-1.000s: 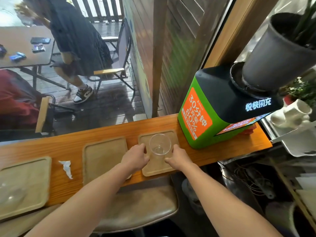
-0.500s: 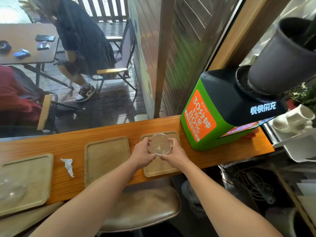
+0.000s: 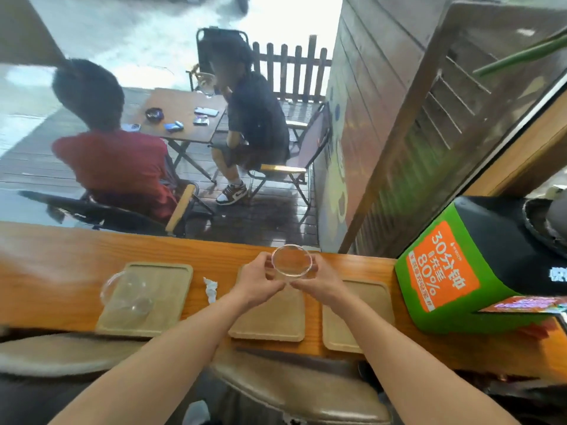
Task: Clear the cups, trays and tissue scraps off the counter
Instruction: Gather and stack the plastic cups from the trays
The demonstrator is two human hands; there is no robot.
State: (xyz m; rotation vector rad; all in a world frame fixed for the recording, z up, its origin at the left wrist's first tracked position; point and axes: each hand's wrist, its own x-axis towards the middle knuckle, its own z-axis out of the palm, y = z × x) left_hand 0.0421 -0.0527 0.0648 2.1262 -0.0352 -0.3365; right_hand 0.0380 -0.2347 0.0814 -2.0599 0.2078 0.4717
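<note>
A clear glass cup (image 3: 291, 260) is held up between both my hands, above the far end of the middle tray. My left hand (image 3: 256, 282) grips its left side and my right hand (image 3: 319, 279) its right side. Three tan trays lie on the wooden counter (image 3: 61, 271): a left tray (image 3: 165, 302), a middle tray (image 3: 270, 317) and a right tray (image 3: 365, 311). A clear glass pitcher (image 3: 125, 294) rests on its side on the left tray. A crumpled white tissue scrap (image 3: 210, 289) lies between the left and middle trays.
A green and black charging box (image 3: 460, 265) with an orange label stands at the counter's right end. Cushioned stools (image 3: 294, 391) sit below the counter's near edge. Beyond the window, two people sit at an outdoor table (image 3: 181, 115).
Both hands closed on the cup and lifted it off the right tray, carrying it left over the middle tray. My view swung left, showing the pitcher on the left tray.
</note>
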